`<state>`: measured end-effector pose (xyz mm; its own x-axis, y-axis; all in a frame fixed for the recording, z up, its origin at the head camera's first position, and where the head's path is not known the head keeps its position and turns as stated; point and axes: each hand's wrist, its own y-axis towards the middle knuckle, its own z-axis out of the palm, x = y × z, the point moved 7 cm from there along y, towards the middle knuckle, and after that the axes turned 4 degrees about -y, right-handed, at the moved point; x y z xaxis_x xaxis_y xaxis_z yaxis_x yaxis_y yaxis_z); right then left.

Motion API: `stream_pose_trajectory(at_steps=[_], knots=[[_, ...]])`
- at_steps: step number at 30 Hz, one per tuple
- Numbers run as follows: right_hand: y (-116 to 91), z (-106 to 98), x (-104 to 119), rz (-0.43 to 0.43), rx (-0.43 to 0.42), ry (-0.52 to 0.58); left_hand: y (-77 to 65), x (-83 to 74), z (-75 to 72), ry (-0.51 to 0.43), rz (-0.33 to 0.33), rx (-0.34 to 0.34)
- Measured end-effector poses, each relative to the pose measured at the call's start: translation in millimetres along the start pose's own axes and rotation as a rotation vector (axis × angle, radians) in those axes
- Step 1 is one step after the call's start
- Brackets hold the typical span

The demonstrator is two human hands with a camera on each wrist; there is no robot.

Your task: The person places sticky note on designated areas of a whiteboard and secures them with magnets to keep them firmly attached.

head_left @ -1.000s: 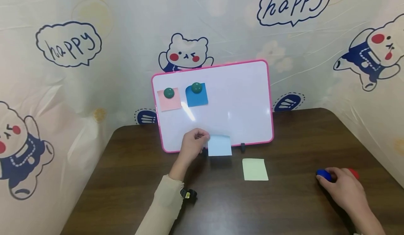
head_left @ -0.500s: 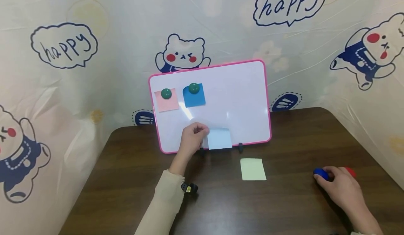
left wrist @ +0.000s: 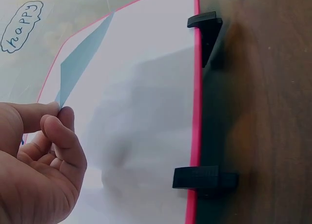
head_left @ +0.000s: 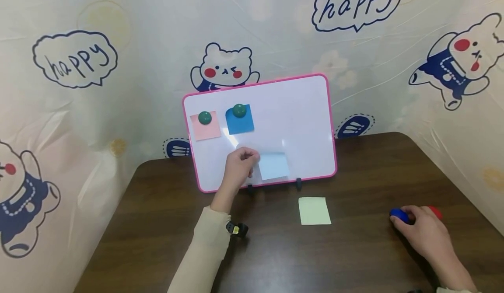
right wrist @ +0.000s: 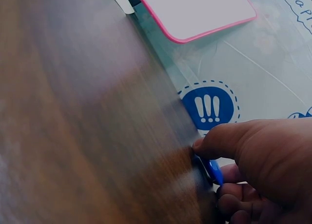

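Note:
By its upper left corner, my left hand (head_left: 240,167) pinches a pale blue sticky note (head_left: 274,166) between thumb and index finger. The note overlaps the lower middle of a pink-framed whiteboard (head_left: 293,109); in the left wrist view the sheet (left wrist: 84,58) slants away from the fingertips over the board. Far to the right, my right hand (head_left: 428,232) pinches a round blue magnet (head_left: 399,215) low at the tabletop. Its edge shows between thumb and fingers in the right wrist view. A red magnet (head_left: 435,211), partly hidden, lies behind the right hand.
Green magnets (head_left: 204,118) hold a pink note (head_left: 206,132) and a darker blue note (head_left: 241,124) on the board's upper left. Black stand feet (head_left: 298,183) support its lower edge. A pale green note (head_left: 314,211) lies on the brown table (head_left: 275,258), before a patterned curtain.
My left hand has raised the pale blue note from the board's bottom edge to higher over its white face. The right hand stays at the blue magnet. The head view has shifted slightly.

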<state>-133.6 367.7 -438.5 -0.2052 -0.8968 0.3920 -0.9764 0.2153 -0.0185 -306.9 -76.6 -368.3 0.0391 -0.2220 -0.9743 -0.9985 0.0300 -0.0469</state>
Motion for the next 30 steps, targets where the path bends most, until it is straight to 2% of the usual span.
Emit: stream_pose_trajectory(at_steps=[9, 15, 24, 30], knots=[[1, -3, 0, -0.011, -0.015, -0.007, 8.3, -13.4, -2.6, -0.009, 0.025, -0.013], [1, -3, -1, -0.009, -0.009, -0.002, 18.8, -21.8, -4.3, -0.011, 0.053, -0.022], [1, 1, -2, -0.014, 0.023, 0.009, 31.6, -28.2, -6.1, 0.015, 0.053, -0.049], [1, 1, -1, -0.01, 0.019, 0.008, 37.1, -32.4, -4.0, -0.003, 0.069, -0.046]])
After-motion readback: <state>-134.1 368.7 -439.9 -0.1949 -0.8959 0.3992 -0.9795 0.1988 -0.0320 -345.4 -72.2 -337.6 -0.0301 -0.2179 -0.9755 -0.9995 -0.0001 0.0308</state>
